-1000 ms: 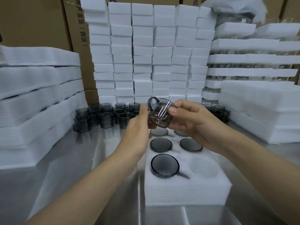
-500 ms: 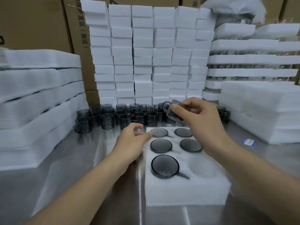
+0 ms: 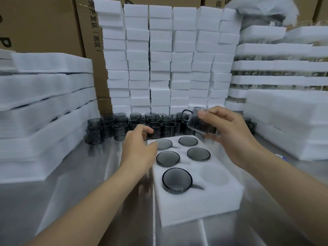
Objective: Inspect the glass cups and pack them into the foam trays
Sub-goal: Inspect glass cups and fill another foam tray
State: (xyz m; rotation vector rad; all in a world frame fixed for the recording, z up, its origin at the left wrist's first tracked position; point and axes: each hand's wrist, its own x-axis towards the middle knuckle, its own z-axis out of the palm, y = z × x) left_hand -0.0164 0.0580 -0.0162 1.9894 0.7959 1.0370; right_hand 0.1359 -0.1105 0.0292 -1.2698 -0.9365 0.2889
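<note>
Above foam tray (image 3: 198, 206), right hand (image 3: 230, 132) holds cup (image 3: 198, 121) (tilted).

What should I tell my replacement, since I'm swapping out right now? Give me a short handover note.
Right hand holds one smoked glass cup tilted above the foam tray.
Left hand holds nothing, fingers loosely curled by the tray's far-left corner.
Done: five cups sit in tray pockets.
Left: the near-right pocket is empty, probably for the held cup. Many loose cups wait on the steel table behind the tray.
</note>
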